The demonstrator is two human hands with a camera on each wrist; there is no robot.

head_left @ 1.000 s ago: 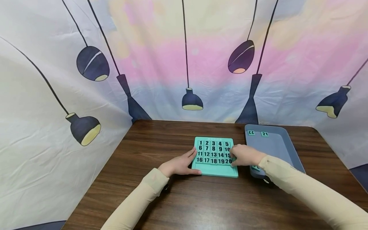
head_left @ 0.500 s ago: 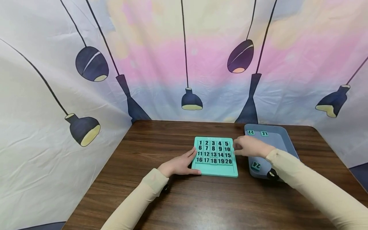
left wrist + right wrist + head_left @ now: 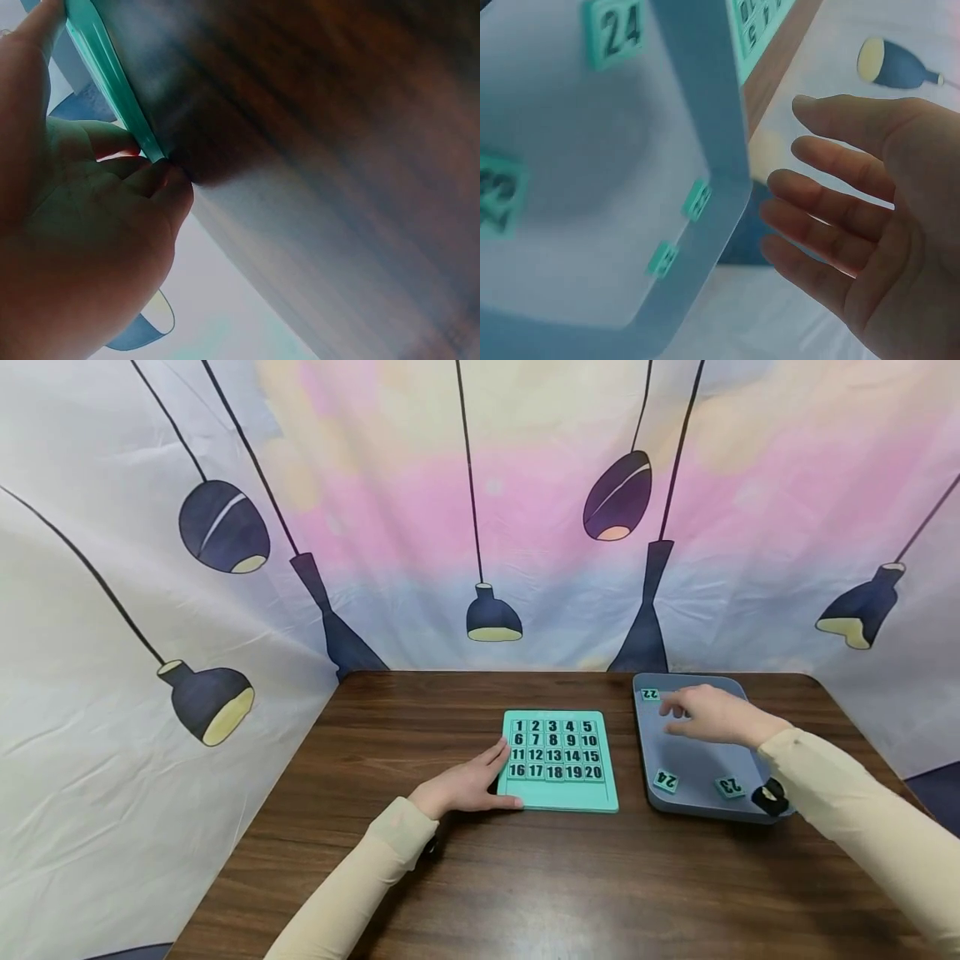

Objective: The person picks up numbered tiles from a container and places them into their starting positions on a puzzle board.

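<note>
A turquoise number board point(image 3: 558, 795) lies on the table, with tiles 1 to 20 in rows and a bare strip along its near side. My left hand point(image 3: 465, 785) rests at its near left corner, thumb along the near edge, fingers touching the left edge. In the left wrist view the fingertips meet the board's side point(image 3: 120, 86). Over the blue-grey tray point(image 3: 643, 752) hovers my right hand point(image 3: 716, 714), fingers slightly bent, holding nothing. Tiles 22 point(image 3: 650, 694), 24 point(image 3: 665, 781) and 23 point(image 3: 729, 787) lie in the tray. Another small tile point(image 3: 662, 259) shows blurred in the right wrist view.
Both things stand on a dark wooden table point(image 3: 420, 718), the tray to the right of the board. A curtain printed with lamps point(image 3: 495, 614) hangs behind the table's far edge. Dark wrist devices, one by the right cuff point(image 3: 769, 797), sit under both sleeves.
My right hand has left the board's right side and moved right, over the tray. Tiles 24 and 23 have come into sight; tile 21 is now hidden behind the hand. The left hand stays put.
</note>
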